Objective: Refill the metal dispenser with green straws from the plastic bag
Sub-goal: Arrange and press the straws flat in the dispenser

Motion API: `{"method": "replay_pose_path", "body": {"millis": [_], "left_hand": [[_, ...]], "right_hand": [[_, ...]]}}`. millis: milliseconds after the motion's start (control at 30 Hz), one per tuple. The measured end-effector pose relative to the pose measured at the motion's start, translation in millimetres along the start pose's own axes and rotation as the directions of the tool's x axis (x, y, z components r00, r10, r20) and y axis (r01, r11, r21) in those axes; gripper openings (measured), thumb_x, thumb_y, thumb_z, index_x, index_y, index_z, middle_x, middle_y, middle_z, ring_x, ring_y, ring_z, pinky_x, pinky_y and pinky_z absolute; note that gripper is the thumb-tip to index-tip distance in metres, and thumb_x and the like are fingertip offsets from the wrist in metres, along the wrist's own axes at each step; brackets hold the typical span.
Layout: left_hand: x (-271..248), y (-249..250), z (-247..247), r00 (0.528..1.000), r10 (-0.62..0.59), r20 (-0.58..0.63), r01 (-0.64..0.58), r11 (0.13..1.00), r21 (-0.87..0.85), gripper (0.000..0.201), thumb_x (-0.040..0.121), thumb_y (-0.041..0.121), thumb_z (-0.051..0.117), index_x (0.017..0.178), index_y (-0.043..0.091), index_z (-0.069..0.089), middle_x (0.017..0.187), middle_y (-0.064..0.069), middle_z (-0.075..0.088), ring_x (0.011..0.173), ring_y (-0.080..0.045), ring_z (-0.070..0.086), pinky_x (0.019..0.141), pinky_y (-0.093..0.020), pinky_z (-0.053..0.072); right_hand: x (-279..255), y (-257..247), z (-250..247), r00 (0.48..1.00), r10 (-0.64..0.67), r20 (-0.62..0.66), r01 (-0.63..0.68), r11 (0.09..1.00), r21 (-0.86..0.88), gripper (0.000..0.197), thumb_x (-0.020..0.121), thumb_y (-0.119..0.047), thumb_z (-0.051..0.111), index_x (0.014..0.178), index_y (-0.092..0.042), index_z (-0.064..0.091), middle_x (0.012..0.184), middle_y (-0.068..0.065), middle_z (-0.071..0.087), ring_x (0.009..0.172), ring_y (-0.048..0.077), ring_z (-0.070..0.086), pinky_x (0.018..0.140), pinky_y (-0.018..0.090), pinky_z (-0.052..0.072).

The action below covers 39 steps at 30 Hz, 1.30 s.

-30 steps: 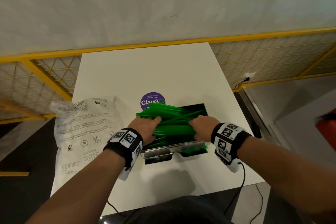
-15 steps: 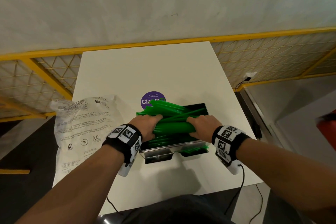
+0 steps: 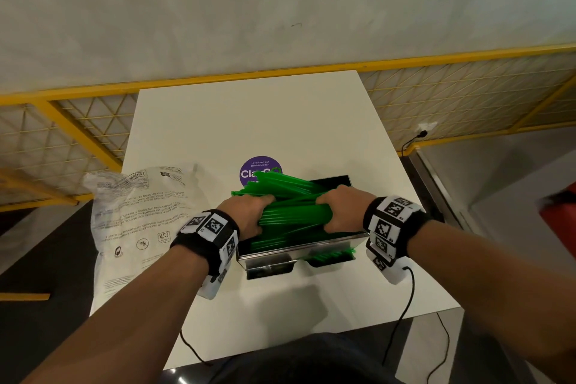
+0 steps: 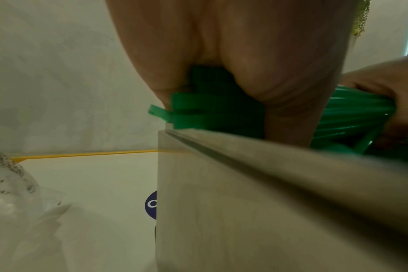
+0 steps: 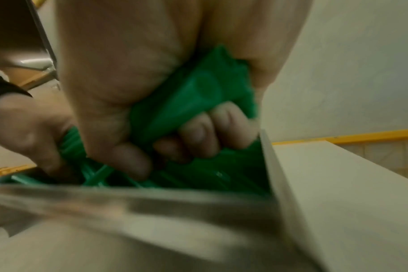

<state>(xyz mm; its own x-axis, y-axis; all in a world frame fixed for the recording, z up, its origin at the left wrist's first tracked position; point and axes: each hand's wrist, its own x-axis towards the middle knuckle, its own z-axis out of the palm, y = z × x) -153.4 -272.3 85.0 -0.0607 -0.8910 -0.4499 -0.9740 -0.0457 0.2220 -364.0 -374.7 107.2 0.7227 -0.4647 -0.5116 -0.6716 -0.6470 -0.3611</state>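
Both hands grip one bundle of green straws (image 3: 293, 215) — the left hand (image 3: 246, 212) curled round its left end, the right hand (image 3: 341, 210) round its right end, fingers (image 5: 198, 132) wrapped underneath. The bundle sits in the open top of the metal dispenser (image 3: 299, 254) on the white counter (image 3: 249, 121). The plastic bag (image 3: 137, 215) lies just left of the dispenser — crumpled.
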Motion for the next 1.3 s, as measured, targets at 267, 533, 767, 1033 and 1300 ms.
{"method": "replay_pose_path", "body": {"millis": [267,533,767,1033,1300], "left_hand": [[-5,3,6,1.000,-0.009,-0.026,0.008,0.999,-0.031,0.061,0.080,0.018,0.066,0.134,0.024,0.039,0.116,-0.005,0.063,0.101,-0.025,0.061,0.086,-0.037,0.051],[-11,2,7,0.996,-0.001,-0.094,-0.009,0.994,-0.106,0.069,0.078,0.015,0.069,0.138,0.027,0.037,0.122,-0.002,0.060,0.106,-0.023,0.059,0.087,-0.035,0.050],[-24,-1,1,0.977,0.046,-0.207,-0.084,0.980,-0.179,0.070,0.079,0.025,0.071,0.140,0.028,0.038,0.131,-0.002,0.051,0.116,-0.022,0.051,0.094,-0.031,0.043],[-33,-3,28,0.952,0.088,-0.294,-0.105,0.994,-0.041,0.067,0.082,0.043,0.063,0.141,0.025,0.038,0.127,-0.004,0.051,0.117,-0.025,0.048,0.101,-0.039,0.033],[-40,-3,34,0.876,0.025,-0.481,-0.271,0.851,-0.449,0.061,0.077,0.055,0.051,0.126,0.018,0.054,0.112,0.008,0.050,0.105,-0.007,0.047,0.092,-0.017,0.036]], "right_hand": [[-2,-3,3,0.999,0.030,0.014,-0.027,0.985,-0.172,0.048,0.082,-0.032,0.066,0.127,-0.021,0.054,0.114,0.008,0.063,0.100,0.027,0.062,0.078,0.030,0.047],[0,-7,-12,1.000,0.002,-0.024,-0.008,0.964,-0.266,0.038,0.084,-0.033,0.065,0.119,-0.020,0.058,0.107,0.006,0.064,0.096,0.026,0.062,0.077,0.034,0.051],[0,-5,-9,1.000,-0.020,0.008,0.021,0.979,-0.200,0.036,0.083,-0.035,0.067,0.115,-0.019,0.058,0.107,0.006,0.064,0.098,0.025,0.062,0.075,0.031,0.047],[9,-11,24,0.996,-0.084,0.024,0.087,0.977,-0.194,0.055,0.086,-0.041,0.063,0.134,-0.024,0.041,0.129,0.003,0.055,0.111,0.025,0.057,0.091,0.037,0.049],[6,6,17,0.988,0.045,0.145,0.003,0.950,-0.311,0.049,0.093,-0.036,0.055,0.136,-0.018,0.039,0.125,0.010,0.058,0.108,0.028,0.058,0.091,0.037,0.049]]}}
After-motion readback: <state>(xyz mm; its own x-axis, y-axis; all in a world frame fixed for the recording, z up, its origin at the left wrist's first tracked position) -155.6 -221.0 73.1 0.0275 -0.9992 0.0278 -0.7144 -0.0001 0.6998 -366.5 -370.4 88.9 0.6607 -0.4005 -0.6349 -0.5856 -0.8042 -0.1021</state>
